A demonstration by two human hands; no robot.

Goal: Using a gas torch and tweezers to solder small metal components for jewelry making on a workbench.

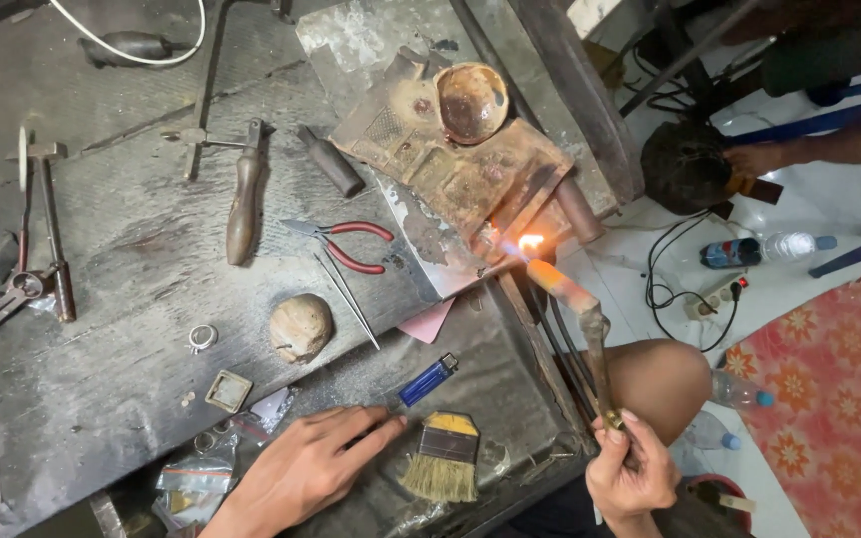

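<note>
The right hand point(632, 468) grips a lit blowtorch point(575, 324) by its lower stem, flame up ahead at the scorched block point(450, 164). It looks stiff, light, hot near the tip: hold low. The left hand point(301, 468) lies flat and empty on the counter point(132, 289), fingertips beside a blue lighter point(429, 380)

Metalworking workshop, pliers point(346, 244), lit torch point(575, 299), scorched workbench point(132, 299)
</note>
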